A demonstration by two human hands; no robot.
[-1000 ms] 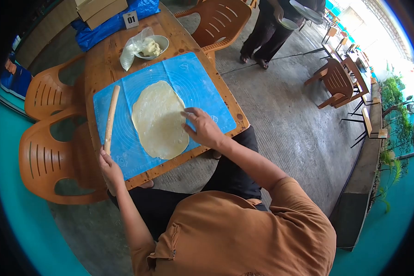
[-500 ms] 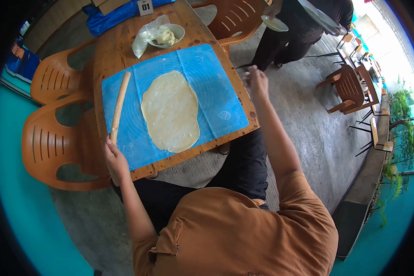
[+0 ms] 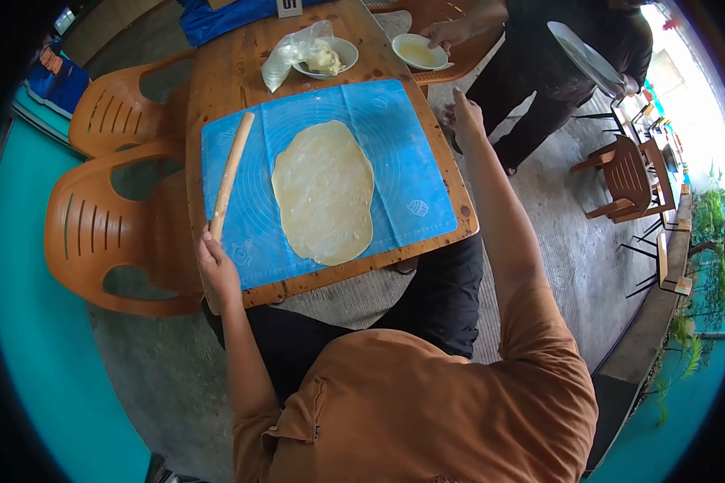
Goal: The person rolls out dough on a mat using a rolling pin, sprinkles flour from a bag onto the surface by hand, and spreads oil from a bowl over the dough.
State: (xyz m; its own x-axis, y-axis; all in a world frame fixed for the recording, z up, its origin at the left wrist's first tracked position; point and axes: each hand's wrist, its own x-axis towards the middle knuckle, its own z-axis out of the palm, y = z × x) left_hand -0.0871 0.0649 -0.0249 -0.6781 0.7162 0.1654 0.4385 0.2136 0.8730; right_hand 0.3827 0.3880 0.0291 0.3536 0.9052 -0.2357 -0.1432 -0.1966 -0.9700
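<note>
My left hand (image 3: 219,270) is closed around the lower end of a wooden rolling pin (image 3: 233,173), which rests along the left side of a blue baking mat (image 3: 415,165). A flat, roughly oval sheet of rolled dough (image 3: 324,193) lies in the middle of the mat. Beyond the table's right edge my right hand (image 3: 466,117) is raised, holding nothing I can see, with its fingers partly apart. It is nearest to a small dish of pale yellow liquid (image 3: 419,53), which another person's hand (image 3: 449,34) holds by the rim.
A white bowl (image 3: 349,55) with a dough lump and a plastic bag of white powder (image 3: 286,64) stand on the wooden table (image 3: 217,101). The other person carries a large plate (image 3: 586,58). Orange chairs (image 3: 89,229) stand at the left.
The other person's dish has moved left toward the table's edge. My right hand has shifted slightly and its fingers have changed pose. The view has turned; the rolling pin stays in my left hand.
</note>
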